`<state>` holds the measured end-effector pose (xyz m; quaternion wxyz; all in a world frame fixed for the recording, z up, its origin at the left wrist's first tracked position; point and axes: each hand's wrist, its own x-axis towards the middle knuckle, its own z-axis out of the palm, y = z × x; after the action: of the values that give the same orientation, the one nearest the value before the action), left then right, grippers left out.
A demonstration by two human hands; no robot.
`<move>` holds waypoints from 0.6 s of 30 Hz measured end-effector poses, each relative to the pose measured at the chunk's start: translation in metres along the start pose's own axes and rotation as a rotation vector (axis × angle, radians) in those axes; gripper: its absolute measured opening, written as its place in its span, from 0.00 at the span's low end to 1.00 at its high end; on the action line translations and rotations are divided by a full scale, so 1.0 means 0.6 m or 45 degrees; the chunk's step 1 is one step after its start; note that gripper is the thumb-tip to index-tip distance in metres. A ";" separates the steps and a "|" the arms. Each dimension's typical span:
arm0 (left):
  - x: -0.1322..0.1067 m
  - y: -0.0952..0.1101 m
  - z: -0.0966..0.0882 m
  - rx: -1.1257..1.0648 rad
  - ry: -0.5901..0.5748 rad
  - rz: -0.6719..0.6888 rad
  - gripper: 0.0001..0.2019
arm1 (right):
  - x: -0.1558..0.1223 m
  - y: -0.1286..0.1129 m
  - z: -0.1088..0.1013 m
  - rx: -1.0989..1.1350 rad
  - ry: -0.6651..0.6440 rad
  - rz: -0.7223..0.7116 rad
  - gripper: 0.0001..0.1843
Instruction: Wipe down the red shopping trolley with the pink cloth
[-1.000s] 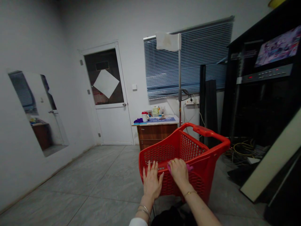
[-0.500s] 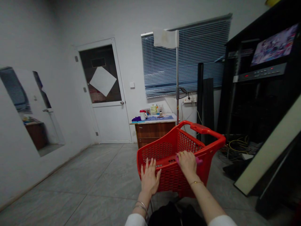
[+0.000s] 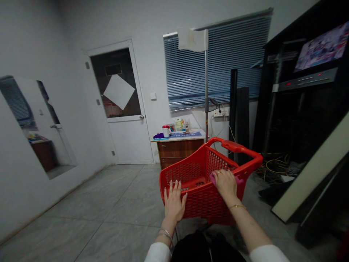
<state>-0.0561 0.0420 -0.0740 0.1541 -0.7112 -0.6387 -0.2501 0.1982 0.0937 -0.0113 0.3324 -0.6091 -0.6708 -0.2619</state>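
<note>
A red plastic shopping cart (image 3: 207, 203) with perforated walls stands right in front of me, its handle (image 3: 236, 147) at the upper right. My left hand (image 3: 174, 203) lies with fingers spread against the near rim, towards the cart's left end. Further right on that same rim, my right hand (image 3: 225, 183) is closed around a pink cloth (image 3: 213, 178), pressing it onto the edge. Part of the cloth sticks out on both sides of the hand. Most of the cloth is hidden under my fingers.
A wooden desk (image 3: 181, 148) with jars and packets stands behind the cart, beside a white pole (image 3: 206, 80). The white door (image 3: 131, 142) is further left. At right are a black rack (image 3: 294, 94), tangled cables (image 3: 278, 165) and a leaning pale panel (image 3: 313, 167).
My right hand has slid to the right along the cart's rim with the pink cloth. My left hand keeps its place on the rim. The view has shifted slightly.
</note>
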 end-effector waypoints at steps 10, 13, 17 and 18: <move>0.002 -0.005 -0.008 0.045 -0.033 0.045 0.28 | -0.046 -0.096 0.021 0.221 -0.072 -0.294 0.14; 0.002 -0.003 -0.009 0.047 -0.031 0.041 0.28 | -0.014 0.003 0.008 0.099 -0.061 -0.231 0.17; 0.001 0.002 -0.005 0.005 -0.036 0.016 0.29 | -0.003 0.006 0.006 0.037 0.003 -0.052 0.19; 0.000 0.003 -0.004 -0.002 -0.036 0.012 0.29 | -0.011 -0.021 0.010 0.053 0.012 -0.037 0.19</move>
<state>-0.0547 0.0406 -0.0716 0.1458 -0.7179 -0.6371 -0.2397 0.1851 0.0925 -0.0192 0.3444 -0.5910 -0.6833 -0.2554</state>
